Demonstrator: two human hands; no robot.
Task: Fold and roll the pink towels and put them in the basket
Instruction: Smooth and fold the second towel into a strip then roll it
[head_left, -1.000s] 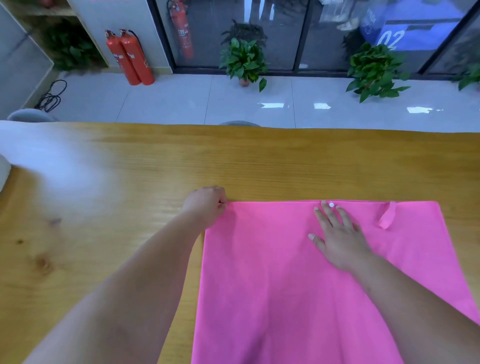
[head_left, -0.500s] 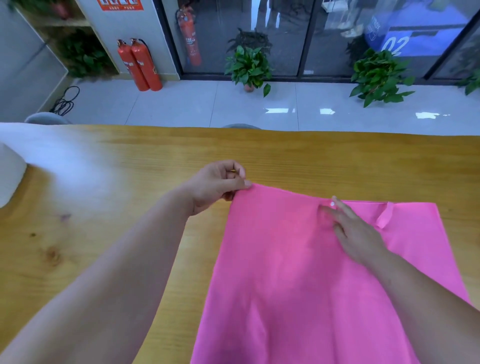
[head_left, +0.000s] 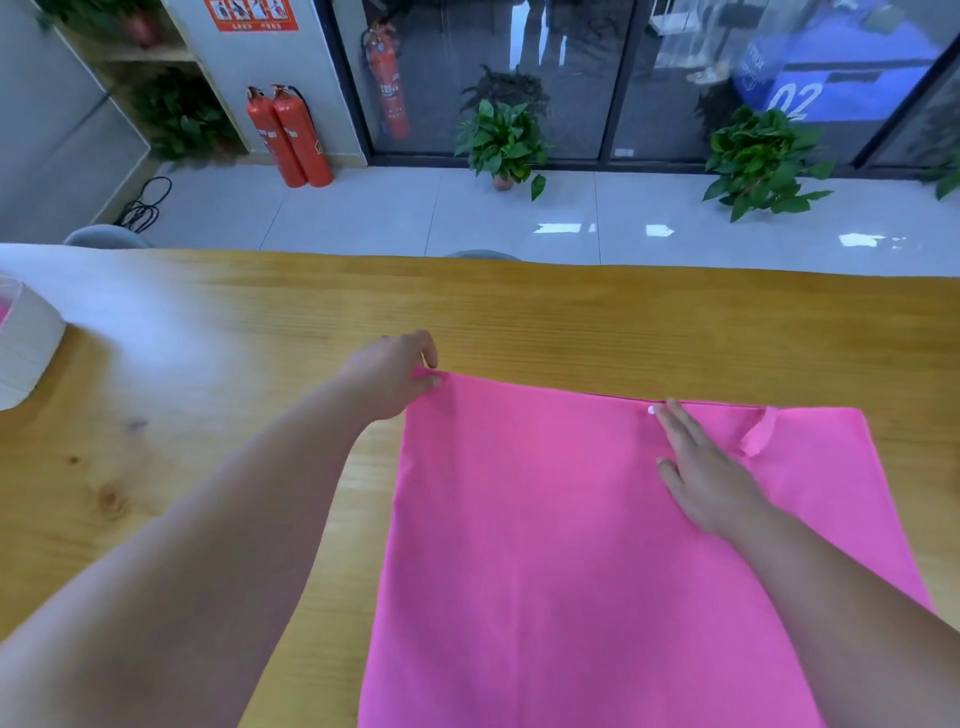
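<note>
Pink towel (head_left: 571, 545): spread flat on the wooden table (head_left: 208, 441), running from the near edge of view to mid-table, with a hanging loop (head_left: 758, 431) at its far edge. Far-left corner: pinched between the thumb and curled fingers of the left hand (head_left: 392, 376). A second ago it lay flat; it has since been lifted and drawn outward, so the far edge now runs taut. Right hand (head_left: 701, 467): fingers straight and together, pressing the cloth just left of the loop and gripping nothing; placement little changed. Judgement: squaring and smoothing ahead of a fold; rolling not begun. White container (head_left: 26, 353): far left on the table, well apart, probably the basket.
</note>
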